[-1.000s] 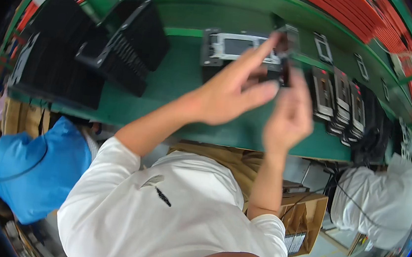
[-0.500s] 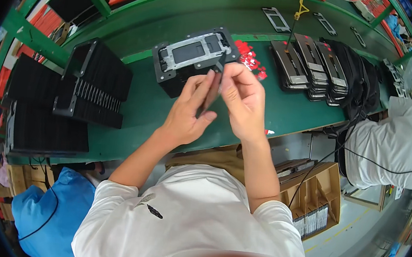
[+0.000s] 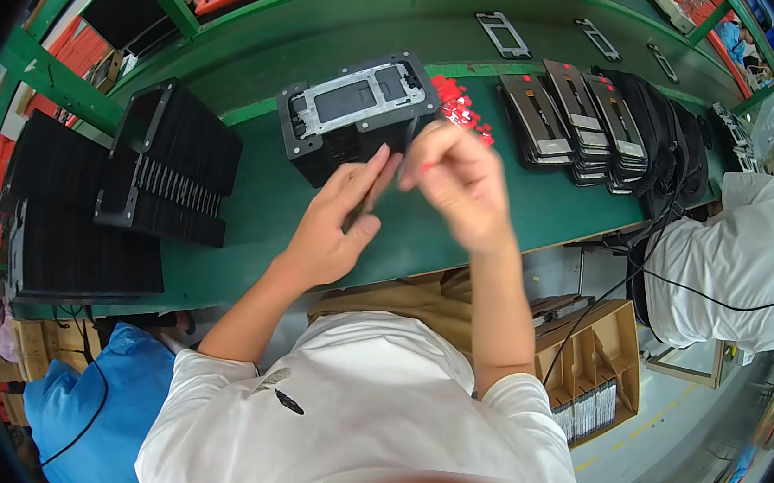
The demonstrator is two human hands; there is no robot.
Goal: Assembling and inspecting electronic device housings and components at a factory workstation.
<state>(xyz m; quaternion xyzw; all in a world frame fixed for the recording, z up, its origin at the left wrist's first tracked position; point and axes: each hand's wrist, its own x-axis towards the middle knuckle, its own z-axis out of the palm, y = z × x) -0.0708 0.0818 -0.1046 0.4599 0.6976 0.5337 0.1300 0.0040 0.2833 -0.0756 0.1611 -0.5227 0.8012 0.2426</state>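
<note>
So, left to right:
trays: black stacks (image 3: pixel 146 176) on the green tabletop (image 3: pixel 520 212), far left.
left hand (image 3: pixel 337 223): closed round a thin dark strip (image 3: pixel 371 193), holding it upright above the tabletop edge.
jig: black block with a grey frame on top (image 3: pixel 358 108), just behind both hands.
right hand (image 3: pixel 458 179): fingers pinched on a tiny red bit (image 3: pixel 426 165), right beside the strip.
red tabs: small pile (image 3: pixel 460 111), just right of the jig.
frames: grey stacks (image 3: pixel 571 120), further right.

Green workbench (image 3: pixel 249 219), green metal frame (image 3: pixel 49 79), grey floor (image 3: pixel 666 436)
</note>
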